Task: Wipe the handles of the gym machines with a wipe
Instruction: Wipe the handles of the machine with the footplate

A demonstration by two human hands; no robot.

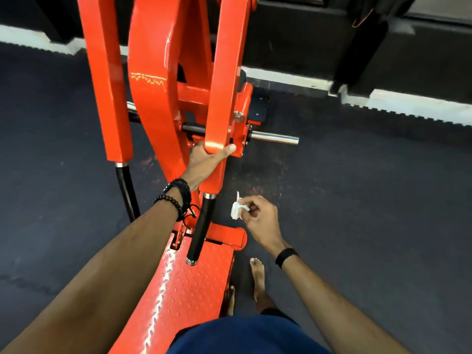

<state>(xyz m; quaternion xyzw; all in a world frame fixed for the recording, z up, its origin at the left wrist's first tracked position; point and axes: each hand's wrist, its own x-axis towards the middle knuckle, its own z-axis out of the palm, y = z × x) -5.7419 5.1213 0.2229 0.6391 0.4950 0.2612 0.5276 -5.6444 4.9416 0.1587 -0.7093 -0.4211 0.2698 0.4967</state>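
Wipe [237, 209], crumpled and white, sits pinched in the right hand's [260, 221] fingertips, just right of the black handle [201, 229] without touching it. Above that handle, the left hand [204, 162] grips the orange lever arm [224, 80], fingers curled around its lower end.

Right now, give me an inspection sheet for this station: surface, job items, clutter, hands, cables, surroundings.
Surface: dark rubber floor; orange tread-plate platform at the machine's base.
Job's things: white wipe, crumpled, close to the right of the near black handle but apart from it; second black handle further left.
Clutter: nothing seen.
Hands: left hand grips the lower end of the orange arm; right hand pinches the wipe.
Cables: nothing seen.
Surroundings: chrome weight peg sticks out to the right; bare foot beside the platform; black wall base behind.
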